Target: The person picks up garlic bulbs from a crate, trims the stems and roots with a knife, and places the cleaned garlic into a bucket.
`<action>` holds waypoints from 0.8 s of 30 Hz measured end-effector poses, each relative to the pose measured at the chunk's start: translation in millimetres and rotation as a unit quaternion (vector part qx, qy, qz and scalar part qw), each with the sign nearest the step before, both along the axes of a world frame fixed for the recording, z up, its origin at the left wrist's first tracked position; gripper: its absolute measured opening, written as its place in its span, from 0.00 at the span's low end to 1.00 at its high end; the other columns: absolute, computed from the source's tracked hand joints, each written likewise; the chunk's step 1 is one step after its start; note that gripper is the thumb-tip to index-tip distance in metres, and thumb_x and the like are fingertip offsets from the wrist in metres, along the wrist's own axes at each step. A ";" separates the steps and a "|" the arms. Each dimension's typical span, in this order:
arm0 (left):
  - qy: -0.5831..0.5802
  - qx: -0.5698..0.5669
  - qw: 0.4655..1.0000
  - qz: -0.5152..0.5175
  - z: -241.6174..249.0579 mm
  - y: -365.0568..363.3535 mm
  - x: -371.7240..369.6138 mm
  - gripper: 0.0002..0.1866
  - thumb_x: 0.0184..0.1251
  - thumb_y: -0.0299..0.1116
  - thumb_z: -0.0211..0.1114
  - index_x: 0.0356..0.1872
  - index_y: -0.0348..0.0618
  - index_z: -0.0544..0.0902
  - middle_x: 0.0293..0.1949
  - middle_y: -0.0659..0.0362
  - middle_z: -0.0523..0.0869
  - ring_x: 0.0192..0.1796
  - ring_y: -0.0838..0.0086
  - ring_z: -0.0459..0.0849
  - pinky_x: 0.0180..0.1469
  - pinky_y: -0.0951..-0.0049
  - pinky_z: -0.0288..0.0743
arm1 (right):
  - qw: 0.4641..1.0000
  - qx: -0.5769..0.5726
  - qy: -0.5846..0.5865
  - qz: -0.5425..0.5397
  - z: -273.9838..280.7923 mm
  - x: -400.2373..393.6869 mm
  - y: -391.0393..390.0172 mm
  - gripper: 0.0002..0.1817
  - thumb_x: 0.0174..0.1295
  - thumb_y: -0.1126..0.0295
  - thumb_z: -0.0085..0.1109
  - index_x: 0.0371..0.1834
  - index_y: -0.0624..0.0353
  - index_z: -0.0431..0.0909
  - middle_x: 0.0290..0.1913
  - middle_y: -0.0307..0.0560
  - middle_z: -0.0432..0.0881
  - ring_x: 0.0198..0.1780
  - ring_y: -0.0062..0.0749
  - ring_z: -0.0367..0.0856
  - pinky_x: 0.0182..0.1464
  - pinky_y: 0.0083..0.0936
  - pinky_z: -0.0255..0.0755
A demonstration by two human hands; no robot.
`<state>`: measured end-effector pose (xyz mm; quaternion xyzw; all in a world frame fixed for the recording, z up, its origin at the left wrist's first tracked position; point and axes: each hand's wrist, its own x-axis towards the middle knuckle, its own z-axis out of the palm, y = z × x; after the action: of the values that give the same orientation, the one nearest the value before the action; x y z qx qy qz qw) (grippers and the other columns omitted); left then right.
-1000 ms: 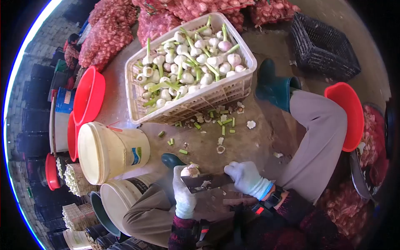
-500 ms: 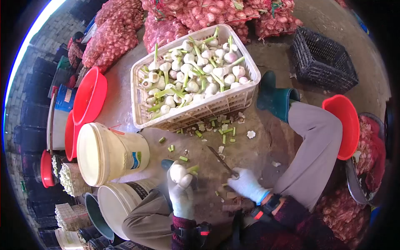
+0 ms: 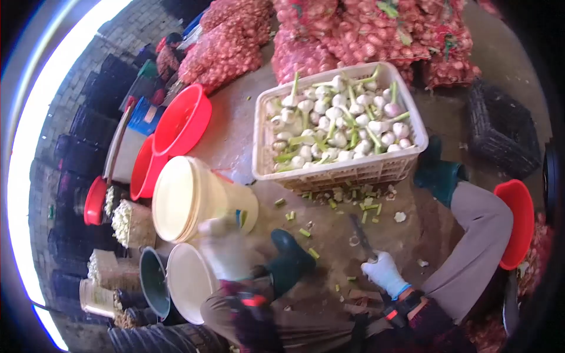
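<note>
My right hand (image 3: pixel 385 273), in a white glove, is closed round the handle of a knife (image 3: pixel 361 235). The blade points up and away, above the floor. Motion smears my left hand (image 3: pixel 226 253), also gloved; it is over the white bucket (image 3: pixel 188 282) and beside the cream lidded bucket (image 3: pixel 232 200). Whether a garlic bulb is still in its fingers cannot be made out. Ahead stands a white plastic crate (image 3: pixel 341 175) heaped with garlic bulbs (image 3: pixel 338 139), many with green stems. Cut stem pieces (image 3: pixel 371 206) lie on the floor in front of it.
Red net sacks of bulbs (image 3: pixel 376 35) are piled behind the crate. A black crate (image 3: pixel 503 129) and a red basin (image 3: pixel 518 223) stand right. More red basins (image 3: pixel 182 120) and a dark green tub (image 3: pixel 154 282) are left. Another person (image 3: pixel 169 56) is at the far left.
My left hand, which held a garlic bulb, has swung left towards the buckets. My right hand keeps the knife. The view has turned left, so the crate appears further right.
</note>
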<state>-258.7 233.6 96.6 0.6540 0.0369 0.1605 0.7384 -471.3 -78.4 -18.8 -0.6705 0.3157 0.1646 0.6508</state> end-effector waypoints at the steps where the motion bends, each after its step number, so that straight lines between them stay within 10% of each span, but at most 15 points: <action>1: -0.046 -0.338 0.938 -0.056 12.6 23.2 28.4 0.12 0.61 0.28 0.66 0.43 0.34 0.77 0.37 0.59 0.79 0.42 0.68 0.79 0.56 0.61 0.76 | 0.999 0.027 -0.022 -0.024 -2.4 -2.4 1.2 0.21 0.49 0.64 0.60 0.43 0.68 0.80 0.32 0.52 0.85 0.33 0.36 0.83 0.39 0.31 0.75; 3: 0.043 -0.672 0.737 -0.049 80.3 3.7 47.0 0.29 0.63 0.34 0.67 0.59 0.23 0.69 0.55 0.45 0.79 0.61 0.56 0.75 0.68 0.58 0.70 | 1.000 0.000 -0.006 -0.002 -0.8 -1.5 4.6 0.21 0.49 0.62 0.60 0.42 0.69 0.80 0.31 0.54 0.84 0.35 0.39 0.84 0.40 0.32 0.75; 5: 0.014 -0.362 0.922 -0.134 68.4 -40.1 83.9 0.24 0.64 0.34 0.66 0.57 0.28 0.74 0.51 0.49 0.82 0.58 0.61 0.78 0.60 0.61 0.75 | 0.998 -0.049 -0.022 0.026 -9.6 1.6 8.9 0.22 0.50 0.60 0.60 0.41 0.69 0.80 0.31 0.59 0.84 0.36 0.47 0.84 0.42 0.36 0.75; 8: 0.042 0.124 0.970 -0.205 27.5 -138.8 123.9 0.21 0.61 0.34 0.67 0.55 0.35 0.79 0.48 0.52 0.84 0.55 0.69 0.79 0.56 0.66 0.74 | 0.997 -0.057 -0.033 0.033 5.5 7.4 3.8 0.22 0.51 0.56 0.61 0.39 0.65 0.80 0.32 0.59 0.84 0.37 0.52 0.84 0.41 0.39 0.75; 10: 0.005 0.496 0.833 -0.244 -5.3 -192.2 157.1 0.22 0.59 0.36 0.68 0.53 0.38 0.80 0.45 0.48 0.84 0.50 0.63 0.82 0.57 0.65 0.73 | 0.996 -0.074 0.001 0.041 4.3 7.6 -2.3 0.20 0.52 0.57 0.63 0.38 0.64 0.80 0.28 0.54 0.83 0.32 0.46 0.83 0.37 0.37 0.75; 12: -0.141 0.794 0.567 -0.165 -56.4 -227.2 191.8 0.24 0.58 0.39 0.66 0.55 0.41 0.78 0.45 0.47 0.85 0.51 0.57 0.83 0.58 0.61 0.73 | 0.998 -0.031 -0.031 -0.045 11.9 11.2 -4.7 0.16 0.52 0.62 0.67 0.30 0.65 0.78 0.20 0.38 0.76 0.24 0.22 0.72 0.30 0.26 0.70; 14: -0.139 0.818 0.529 -0.181 -77.1 -248.6 210.6 0.23 0.58 0.36 0.63 0.56 0.43 0.78 0.44 0.46 0.86 0.51 0.54 0.84 0.58 0.60 0.75 | 0.998 -0.032 -0.002 -0.058 8.0 17.4 -6.8 0.14 0.53 0.63 0.67 0.29 0.64 0.77 0.19 0.36 0.74 0.23 0.20 0.72 0.28 0.26 0.69; 16: 0.104 0.823 0.478 -0.289 -72.2 -256.3 226.8 0.22 0.59 0.35 0.59 0.56 0.42 0.78 0.42 0.45 0.87 0.49 0.55 0.85 0.55 0.61 0.76 | 0.987 -0.039 -0.084 -0.129 -2.2 16.8 -2.4 0.13 0.56 0.66 0.65 0.37 0.64 0.79 0.23 0.39 0.79 0.26 0.23 0.74 0.30 0.28 0.69; 18: 0.008 0.631 0.713 -0.305 -95.8 -213.6 232.6 0.24 0.58 0.29 0.61 0.59 0.37 0.75 0.44 0.44 0.86 0.50 0.52 0.83 0.53 0.59 0.76 | 0.991 0.024 -0.023 -0.133 12.8 22.2 -13.9 0.12 0.55 0.66 0.66 0.33 0.64 0.77 0.21 0.36 0.76 0.25 0.20 0.72 0.29 0.27 0.68; 20: 0.145 0.318 0.853 -0.387 -63.4 -207.4 200.5 0.23 0.60 0.23 0.56 0.58 0.37 0.75 0.46 0.48 0.85 0.49 0.57 0.84 0.51 0.64 0.76 | 0.987 0.087 0.027 -0.134 18.4 26.5 -22.6 0.13 0.54 0.65 0.67 0.28 0.63 0.76 0.19 0.34 0.73 0.23 0.18 0.70 0.27 0.25 0.67; 22: 0.206 0.350 0.831 -0.380 -8.5 -209.4 142.2 0.22 0.69 0.25 0.58 0.64 0.36 0.72 0.55 0.58 0.81 0.53 0.70 0.81 0.55 0.71 0.75 | 0.997 -0.001 0.003 -0.077 13.3 25.5 -24.9 0.17 0.52 0.60 0.64 0.37 0.63 0.80 0.24 0.51 0.81 0.27 0.39 0.80 0.33 0.32 0.74; 24: 0.123 0.236 0.846 -0.462 -10.9 -175.2 88.7 0.25 0.69 0.25 0.58 0.67 0.35 0.68 0.58 0.56 0.79 0.57 0.72 0.78 0.60 0.72 0.71 | 0.990 -0.033 -0.096 -0.101 34.6 33.9 -28.4 0.15 0.54 0.65 0.64 0.42 0.62 0.81 0.22 0.49 0.79 0.23 0.35 0.77 0.30 0.30 0.71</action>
<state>-170.0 58.4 85.7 0.7642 -0.2181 -0.2770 0.5401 -437.4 -106.7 15.8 -0.6688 0.3235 0.0223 0.6690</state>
